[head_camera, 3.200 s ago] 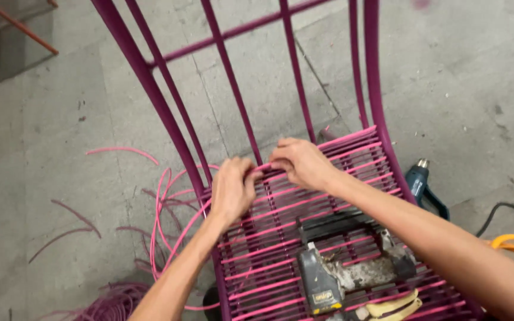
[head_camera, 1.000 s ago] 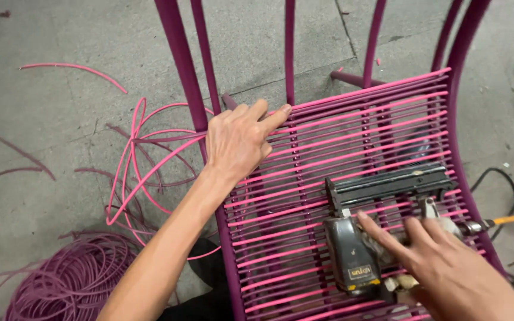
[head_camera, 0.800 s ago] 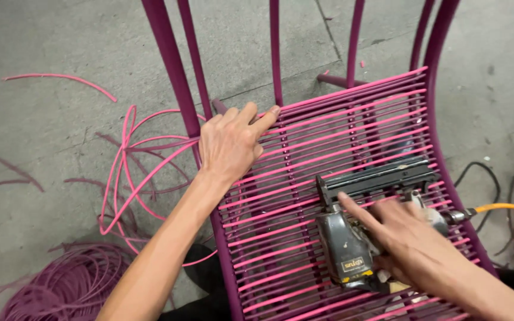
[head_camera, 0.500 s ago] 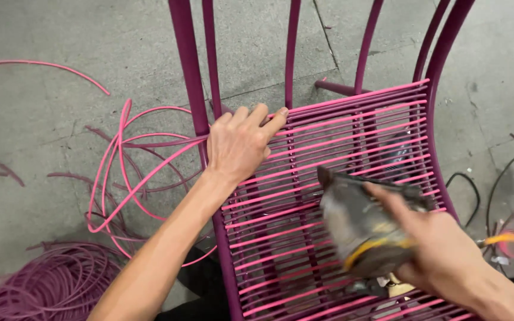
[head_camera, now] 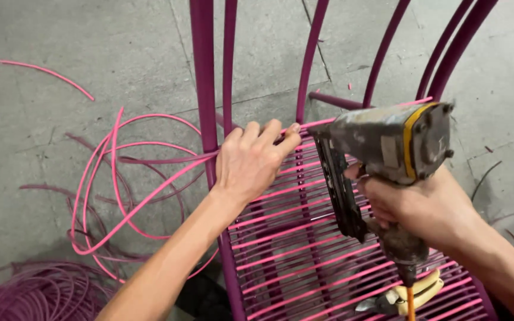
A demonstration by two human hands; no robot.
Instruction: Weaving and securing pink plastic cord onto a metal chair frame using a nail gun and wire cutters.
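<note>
- Head view: our left hand [head_camera: 251,163] lies flat with fingers pressed down on the pink cord [head_camera: 150,193], pinning it against the rear edge of the woven seat [head_camera: 304,261] beside the purple chair frame [head_camera: 204,89].
- Our right hand [head_camera: 423,208] is closed around the grip of the pneumatic stapler [head_camera: 382,154], which it holds raised just to the right of the left fingertips, nose pointing down toward the seat.
- To do this step well, we judge that the cord should be kept taut under the left fingers, the stapler nose set square on the cord where it crosses the frame, and the fingertips kept clear of the nose.
- Loose cord runs out to the left of the left hand in loops on the concrete floor [head_camera: 78,47]; a coil of darker purple cord [head_camera: 25,294] lies below that wrist.
- No containers are visible; pale-handled pliers [head_camera: 411,294] rest on the seat below the right hand.
</note>
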